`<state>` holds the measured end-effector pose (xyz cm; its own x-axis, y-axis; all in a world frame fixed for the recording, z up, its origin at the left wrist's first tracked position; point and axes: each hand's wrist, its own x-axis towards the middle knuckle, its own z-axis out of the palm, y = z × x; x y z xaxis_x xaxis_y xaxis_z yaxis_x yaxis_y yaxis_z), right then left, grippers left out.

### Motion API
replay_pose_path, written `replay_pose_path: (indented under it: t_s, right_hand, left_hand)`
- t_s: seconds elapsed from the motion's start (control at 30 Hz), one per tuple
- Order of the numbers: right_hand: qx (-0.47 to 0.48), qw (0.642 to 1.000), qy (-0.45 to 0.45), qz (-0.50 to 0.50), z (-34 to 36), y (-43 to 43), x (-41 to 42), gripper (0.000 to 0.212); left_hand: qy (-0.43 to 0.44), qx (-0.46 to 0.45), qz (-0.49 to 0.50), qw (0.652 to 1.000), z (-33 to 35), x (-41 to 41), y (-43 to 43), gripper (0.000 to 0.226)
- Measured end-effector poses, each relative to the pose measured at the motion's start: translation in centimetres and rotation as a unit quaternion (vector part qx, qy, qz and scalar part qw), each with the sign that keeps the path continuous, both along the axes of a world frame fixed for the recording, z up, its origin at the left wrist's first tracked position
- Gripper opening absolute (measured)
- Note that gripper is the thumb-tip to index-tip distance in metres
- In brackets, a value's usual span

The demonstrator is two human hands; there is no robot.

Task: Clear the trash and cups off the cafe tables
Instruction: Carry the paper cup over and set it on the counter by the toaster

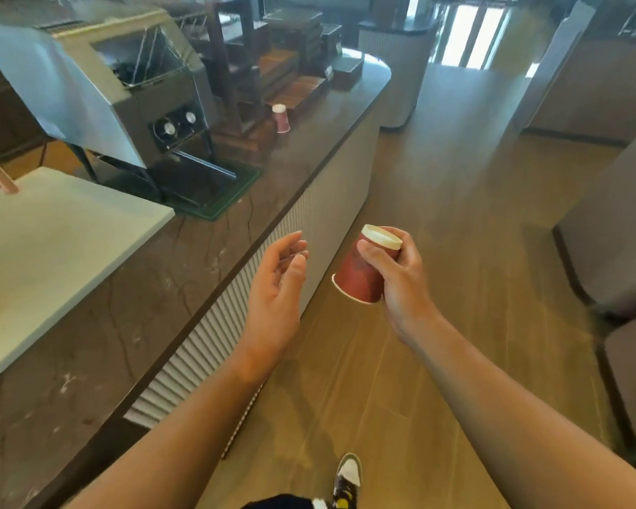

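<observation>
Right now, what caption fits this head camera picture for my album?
Right hand carries an upside-down red paper cup beside the counter; left hand is open, another red cup waits ahead.

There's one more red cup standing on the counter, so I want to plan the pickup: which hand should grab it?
Left. The left hand is open and empty and sits on the counter side. The right hand already holds a red cup. The other cup stands further along, so probably step forward first.

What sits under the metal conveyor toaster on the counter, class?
A green mat lies under the toaster, its edge showing in front on the counter. The part beneath the machine is covered.
</observation>
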<state>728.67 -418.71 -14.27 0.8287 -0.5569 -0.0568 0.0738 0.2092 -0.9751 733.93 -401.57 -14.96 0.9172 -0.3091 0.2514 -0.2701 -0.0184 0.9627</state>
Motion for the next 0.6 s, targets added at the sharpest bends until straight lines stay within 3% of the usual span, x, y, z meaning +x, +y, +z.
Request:
replay_pose_path:
  t_s: [0.6]
  right_hand:
    - [-0.054, 0.996, -0.014, 0.064, 0.3, -15.7, 29.2, 0.046]
  left_hand:
    - [0.024, 0.002, 0.078, 0.997, -0.3, 26.8, -16.2, 0.03]
